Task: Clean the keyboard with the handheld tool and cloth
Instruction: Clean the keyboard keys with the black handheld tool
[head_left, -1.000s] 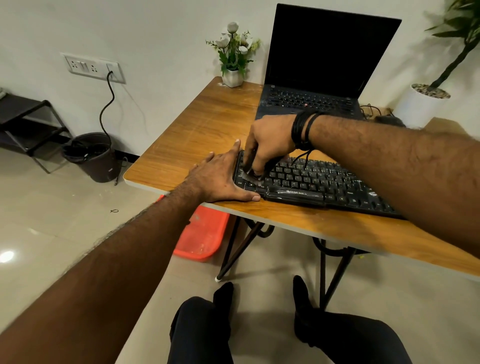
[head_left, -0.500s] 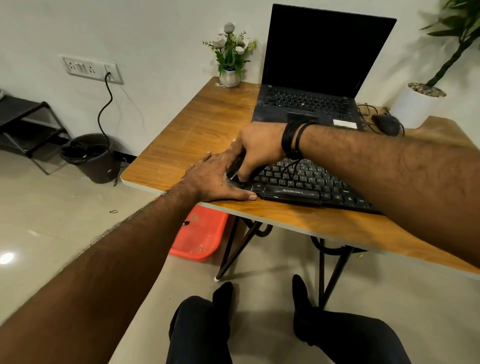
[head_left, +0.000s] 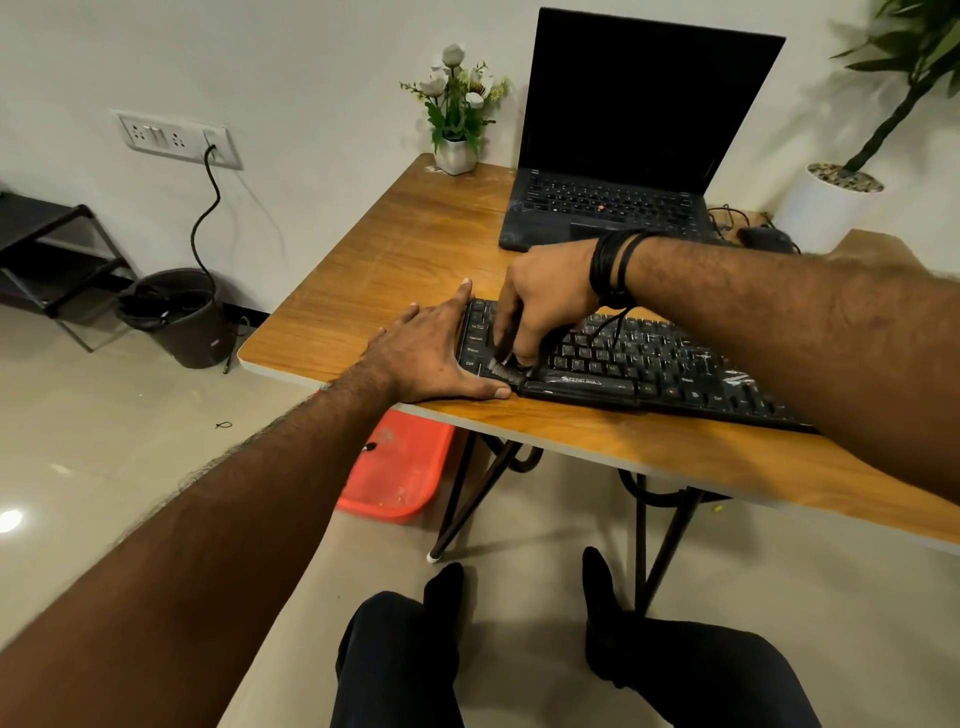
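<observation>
Keyboard of black plastic (head_left: 649, 364) lies along the wooden worktop's (head_left: 415, 249) near edge, light and likely to slide; left hand (head_left: 431, 353), fingers flat, braces its end. Right hand (head_left: 545, 301) grips a small dark brush (head_left: 506, 370) on the keys.

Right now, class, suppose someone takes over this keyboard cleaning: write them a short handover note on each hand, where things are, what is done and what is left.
Left hand: flat on the table, fingers straight, braced against the keyboard at its left end.
Right hand: grips the brush, bristles down on the keys at the lower left corner.
Keyboard lies along the near table edge, in front of the laptop.
Done: brushing is under way at the left end. White specks show on the right-hand keys.
Left: brush the other keys, then wipe. No cloth is in view.
</observation>
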